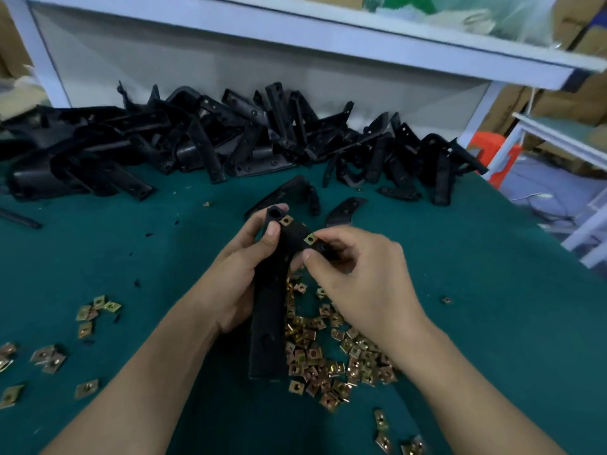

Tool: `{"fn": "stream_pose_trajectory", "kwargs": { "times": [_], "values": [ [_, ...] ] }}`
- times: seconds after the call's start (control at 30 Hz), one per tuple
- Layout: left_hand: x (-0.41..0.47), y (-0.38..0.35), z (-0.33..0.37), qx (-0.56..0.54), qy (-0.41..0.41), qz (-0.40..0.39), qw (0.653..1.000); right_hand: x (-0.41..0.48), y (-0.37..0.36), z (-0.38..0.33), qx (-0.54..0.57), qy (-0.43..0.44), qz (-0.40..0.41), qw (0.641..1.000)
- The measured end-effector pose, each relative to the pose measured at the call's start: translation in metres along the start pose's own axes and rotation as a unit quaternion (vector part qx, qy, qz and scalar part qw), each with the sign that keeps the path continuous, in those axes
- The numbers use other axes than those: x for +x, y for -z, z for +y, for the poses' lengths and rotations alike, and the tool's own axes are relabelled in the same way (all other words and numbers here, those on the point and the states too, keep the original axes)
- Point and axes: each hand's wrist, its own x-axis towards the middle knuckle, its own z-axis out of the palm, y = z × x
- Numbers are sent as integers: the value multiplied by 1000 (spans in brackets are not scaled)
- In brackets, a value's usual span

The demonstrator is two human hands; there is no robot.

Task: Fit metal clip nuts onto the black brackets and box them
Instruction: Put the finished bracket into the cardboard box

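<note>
My left hand (241, 267) grips a long black bracket (267, 326) near its upper end, thumb on top, and holds it above the green table. One brass-coloured clip nut (286, 220) sits on the bracket's top edge. My right hand (358, 277) pinches a second clip nut (310, 239) against the bracket's right arm. A heap of loose clip nuts (331, 349) lies on the table under my hands.
A large pile of black brackets (210, 142) runs along the back of the green table (492, 323). Two loose brackets (295, 192) lie just beyond my hands. Scattered clip nuts (49, 354) lie at the left. A white shelf frame (295, 37) stands behind.
</note>
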Motion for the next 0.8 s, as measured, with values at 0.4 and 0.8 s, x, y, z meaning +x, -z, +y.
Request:
{"fn": "stream_pose_trajectory", "kwargs": {
  "times": [0.4, 0.8],
  "values": [
    [-57, -147, -44, 217, 85, -128, 964, -126, 124, 12, 62, -92, 250, 962],
    [-122, -300, -183, 287, 199, -333, 876, -320, 269, 31, -34, -283, 367, 885]
  ]
}}
